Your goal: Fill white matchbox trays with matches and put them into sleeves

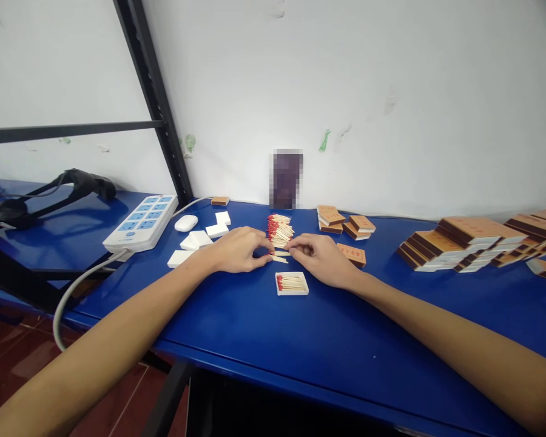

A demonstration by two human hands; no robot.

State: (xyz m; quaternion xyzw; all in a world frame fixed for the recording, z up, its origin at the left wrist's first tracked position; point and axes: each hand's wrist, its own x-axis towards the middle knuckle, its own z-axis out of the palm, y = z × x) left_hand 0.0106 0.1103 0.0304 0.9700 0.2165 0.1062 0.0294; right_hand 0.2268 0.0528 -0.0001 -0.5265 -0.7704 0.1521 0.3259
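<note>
A loose heap of red-tipped matches [279, 229] lies on the blue table [327, 340]. My left hand [239, 250] and my right hand [321, 258] meet just in front of the heap, fingers pinched on a few matches [281, 256] held between them. Right below my hands sits a small white tray [292, 283] with matches lying in it. An orange matchbox sleeve [352, 254] rests beside my right hand.
Empty white trays [195, 240] lie to the left near a white mouse-like object [186, 223] and a power strip [142, 223]. More orange matchboxes [343, 221] sit behind, and long rows of finished boxes [473, 243] at the right. A black metal frame post [157, 100] rises at the left.
</note>
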